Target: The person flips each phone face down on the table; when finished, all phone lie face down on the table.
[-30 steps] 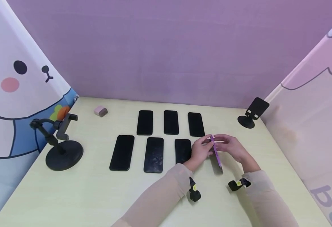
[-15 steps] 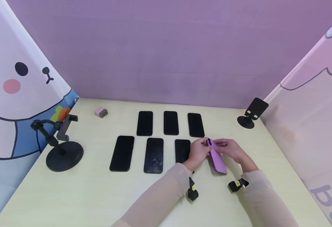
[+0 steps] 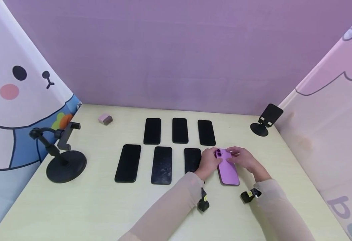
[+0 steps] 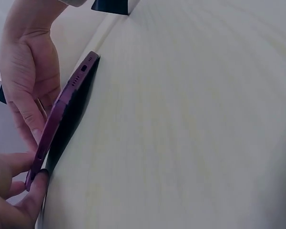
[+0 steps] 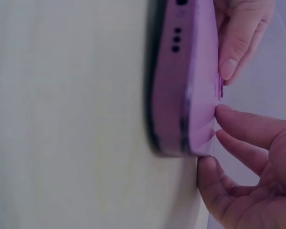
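A purple-backed phone (image 3: pixel 228 172) lies low at the right of the table, back up, camera end away from me. My left hand (image 3: pixel 207 163) pinches its far left corner, thumb on the back. At the far right corner my right hand (image 3: pixel 247 161) holds it, with the thumb also on the back. In the left wrist view the edge of the phone (image 4: pixel 62 107) shows its port, and a dark underside faces the table. The right wrist view has my right hand (image 5: pixel 257 167) at the phone's side (image 5: pixel 200 95). A black phone (image 3: pixel 192 159) is partly covered by my left hand.
Several more black phones lie in two rows, such as one phone (image 3: pixel 161 165) in the near row. A black stand with an arm (image 3: pixel 66 166) is at the left, a small black phone stand (image 3: pixel 270 115) back right. A pink-and-grey charger plug (image 3: pixel 105 119) sits back left.
The purple phone has turned from standing on edge to lying nearly flat, back up. Both hands have kept hold of its far end and barely shifted.
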`<state>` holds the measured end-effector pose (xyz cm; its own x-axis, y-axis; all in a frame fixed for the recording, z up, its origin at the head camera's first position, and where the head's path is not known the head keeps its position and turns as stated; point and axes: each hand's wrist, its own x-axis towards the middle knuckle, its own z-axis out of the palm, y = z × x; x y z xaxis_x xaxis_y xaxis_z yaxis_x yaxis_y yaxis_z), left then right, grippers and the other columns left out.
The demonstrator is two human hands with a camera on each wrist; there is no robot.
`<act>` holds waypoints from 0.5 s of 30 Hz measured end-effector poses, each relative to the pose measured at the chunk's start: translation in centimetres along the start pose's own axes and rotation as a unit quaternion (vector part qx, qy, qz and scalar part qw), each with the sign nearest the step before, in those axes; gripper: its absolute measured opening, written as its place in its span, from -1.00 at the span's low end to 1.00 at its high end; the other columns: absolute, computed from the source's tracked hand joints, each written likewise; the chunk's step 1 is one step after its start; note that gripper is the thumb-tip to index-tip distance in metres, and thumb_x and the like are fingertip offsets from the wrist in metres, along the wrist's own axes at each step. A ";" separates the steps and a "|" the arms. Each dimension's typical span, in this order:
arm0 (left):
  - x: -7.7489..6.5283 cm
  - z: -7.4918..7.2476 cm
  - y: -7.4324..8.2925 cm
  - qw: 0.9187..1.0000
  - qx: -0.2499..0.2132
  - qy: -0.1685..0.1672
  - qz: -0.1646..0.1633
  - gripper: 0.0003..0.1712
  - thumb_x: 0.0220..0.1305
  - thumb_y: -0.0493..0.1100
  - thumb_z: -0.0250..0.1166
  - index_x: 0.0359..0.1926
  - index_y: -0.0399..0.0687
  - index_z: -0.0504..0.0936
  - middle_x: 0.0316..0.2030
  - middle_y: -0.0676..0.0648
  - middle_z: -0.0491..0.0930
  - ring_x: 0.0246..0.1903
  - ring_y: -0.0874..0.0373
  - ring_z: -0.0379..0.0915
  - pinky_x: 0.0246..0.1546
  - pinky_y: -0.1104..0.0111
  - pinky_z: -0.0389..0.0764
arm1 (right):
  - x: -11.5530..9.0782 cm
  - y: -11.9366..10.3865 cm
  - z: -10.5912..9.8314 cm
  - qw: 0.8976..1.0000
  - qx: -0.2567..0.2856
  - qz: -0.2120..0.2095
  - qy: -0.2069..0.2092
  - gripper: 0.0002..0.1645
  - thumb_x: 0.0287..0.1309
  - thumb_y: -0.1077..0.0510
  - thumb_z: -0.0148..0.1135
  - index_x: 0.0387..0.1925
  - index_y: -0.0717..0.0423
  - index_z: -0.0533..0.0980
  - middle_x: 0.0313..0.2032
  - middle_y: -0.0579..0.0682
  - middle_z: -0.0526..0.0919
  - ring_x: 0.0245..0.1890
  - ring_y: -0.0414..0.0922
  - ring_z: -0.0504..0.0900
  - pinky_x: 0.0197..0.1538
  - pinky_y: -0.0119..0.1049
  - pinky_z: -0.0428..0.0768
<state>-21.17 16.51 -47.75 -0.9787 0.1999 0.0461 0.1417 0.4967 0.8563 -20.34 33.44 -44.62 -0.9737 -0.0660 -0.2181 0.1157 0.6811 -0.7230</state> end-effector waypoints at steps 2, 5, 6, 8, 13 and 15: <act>0.4 0.4 -0.5 1.000 0.010 -0.001 0.012 -0.53 0.09 -0.24 0.47 0.06 -0.22 0.65 -0.19 -0.13 0.57 -0.14 0.07 0.47 -0.02 0.35 0.48 | 0.0 0.0 0.0 1.000 0.000 0.003 -0.003 -0.46 0.14 0.29 0.33 0.15 0.37 0.45 0.01 0.37 0.50 0.03 0.25 0.46 0.00 0.01 0.52; 0.6 0.4 -0.7 0.999 0.030 0.000 0.043 -0.57 0.06 -0.28 0.46 0.01 -0.27 0.67 -0.27 -0.11 0.55 -0.21 0.10 0.45 -0.08 0.36 0.50 | 0.0 -0.1 -0.1 1.000 -0.004 0.005 -0.008 -0.43 0.11 0.30 0.36 0.16 0.37 0.43 0.00 0.36 0.50 0.01 0.24 0.47 -0.02 0.00 0.52; 0.6 0.4 -0.7 0.998 0.036 -0.001 0.050 -0.59 0.06 -0.29 0.45 -0.01 -0.29 0.68 -0.29 -0.11 0.55 -0.22 0.10 0.44 -0.09 0.37 0.50 | 0.0 -0.2 -0.1 1.000 -0.005 0.008 -0.008 -0.42 0.10 0.30 0.37 0.17 0.36 0.44 -0.01 0.34 0.50 0.00 0.22 0.47 -0.02 -0.02 0.51; 0.6 0.2 -0.8 0.997 0.044 -0.002 0.060 -0.61 0.05 -0.31 0.44 -0.03 -0.32 0.68 -0.32 -0.11 0.54 -0.24 0.10 0.43 -0.11 0.37 0.50 | 0.0 -0.3 -0.1 1.000 -0.010 0.010 -0.010 -0.40 0.08 0.31 0.38 0.17 0.37 0.43 -0.02 0.33 0.50 -0.03 0.20 0.47 -0.04 -0.03 0.51; 0.0 -1.1 0.0 0.998 0.032 -0.040 0.047 -0.58 0.12 -0.33 0.41 0.03 -0.35 0.64 -0.29 -0.12 0.52 -0.22 0.10 0.42 -0.08 0.39 0.49 | -0.2 -0.7 0.1 1.000 -0.020 0.017 -0.009 -0.40 0.08 0.32 0.37 0.17 0.37 0.43 -0.01 0.33 0.49 -0.02 0.20 0.47 -0.03 0.00 0.51; -0.2 -1.6 -0.1 0.997 0.033 -0.048 0.052 -0.59 0.14 -0.32 0.40 0.04 -0.34 0.63 -0.24 -0.12 0.56 -0.18 0.12 0.44 -0.07 0.40 0.48 | -0.3 -1.0 0.3 0.999 -0.034 0.015 -0.002 -0.40 0.09 0.29 0.36 0.18 0.36 0.43 0.03 0.36 0.47 0.01 0.23 0.47 -0.01 0.03 0.50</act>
<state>-21.25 15.10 -46.98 -0.9401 0.3310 0.0815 0.2546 0.5229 0.8135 -20.08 32.57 -43.99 -0.9690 -0.0473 -0.2425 0.1320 0.7308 -0.6697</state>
